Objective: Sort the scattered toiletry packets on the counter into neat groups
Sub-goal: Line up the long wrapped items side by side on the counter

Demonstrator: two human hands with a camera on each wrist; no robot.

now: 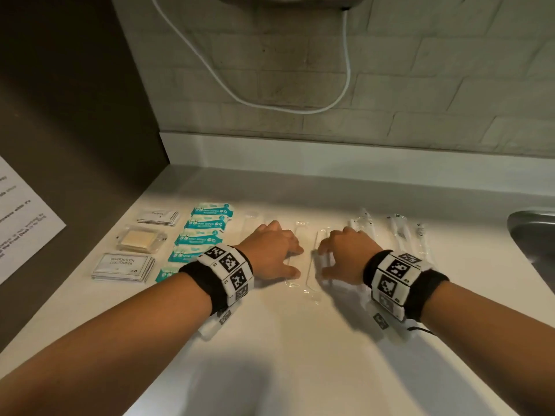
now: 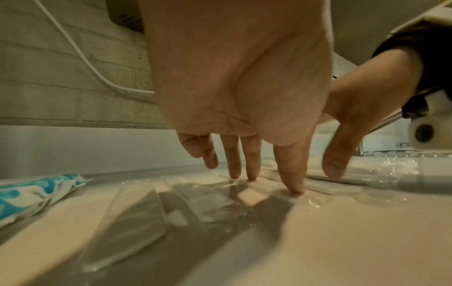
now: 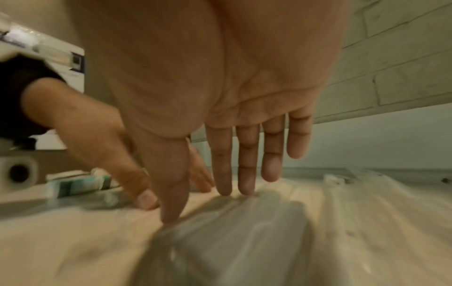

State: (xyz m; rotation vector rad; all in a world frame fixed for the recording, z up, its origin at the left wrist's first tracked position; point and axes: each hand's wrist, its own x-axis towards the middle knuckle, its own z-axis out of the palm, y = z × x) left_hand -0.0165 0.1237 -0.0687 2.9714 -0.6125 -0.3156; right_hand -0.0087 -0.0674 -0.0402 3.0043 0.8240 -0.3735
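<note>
Left hand (image 1: 271, 253) and right hand (image 1: 345, 255), fingers (image 2: 292, 174) spread straight, press clear packets (image 1: 312, 265) on the counter (image 1: 300, 355); gripping nothing

the clear packets (image 1: 303, 265) under both hands are too see-through to tell their contents, the sink (image 1: 533, 232) and printed sheet (image 1: 21, 217) are cut off by the edges, and the right wrist view is blurred.

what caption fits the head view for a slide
Both hands, left hand and right hand, press clear packets flat beside teal wipes.
</note>
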